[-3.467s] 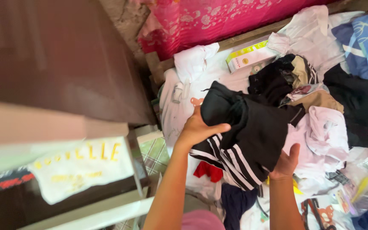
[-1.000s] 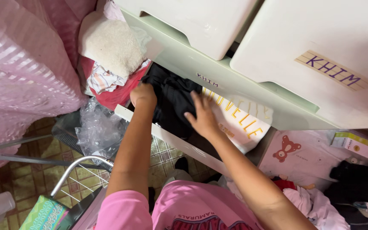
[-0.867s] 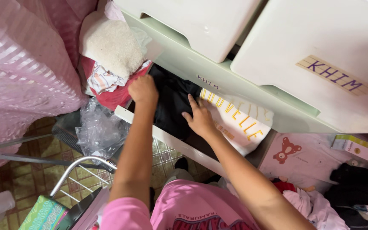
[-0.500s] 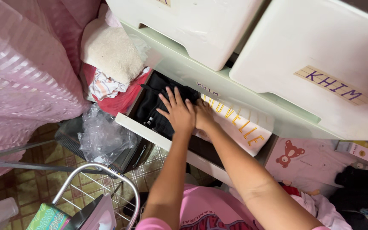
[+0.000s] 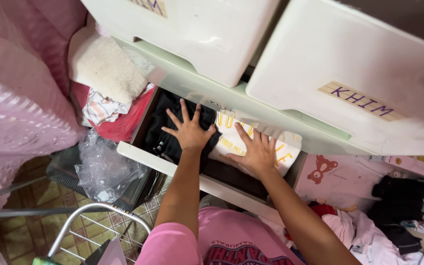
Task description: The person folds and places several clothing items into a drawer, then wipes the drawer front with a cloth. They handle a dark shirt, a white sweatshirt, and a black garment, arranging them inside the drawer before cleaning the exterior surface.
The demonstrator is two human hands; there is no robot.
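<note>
My left hand (image 5: 188,131) lies flat with fingers spread on folded black clothing (image 5: 162,128) inside an open drawer (image 5: 145,153) of a white plastic cabinet. My right hand (image 5: 257,151) presses flat on a folded white garment with yellow lettering (image 5: 288,148) beside the black one in the same drawer. Neither hand grips anything. My pink-sleeved arms reach down from the bottom of the view.
Two closed white drawers (image 5: 349,73) with paper labels sit above. Left of the cabinet lie a cream towel (image 5: 105,66), red cloth (image 5: 123,125), a crumpled clear plastic bag (image 5: 105,167) and pink netting (image 5: 15,108). A wire rack (image 5: 94,228) stands below; loose clothes (image 5: 398,206) lie at right.
Earlier I held a black striped garment over a pile of clothes. It now lies in the drawer; my left hand moved from its far edge to flat on top, the right onto the white garment.
</note>
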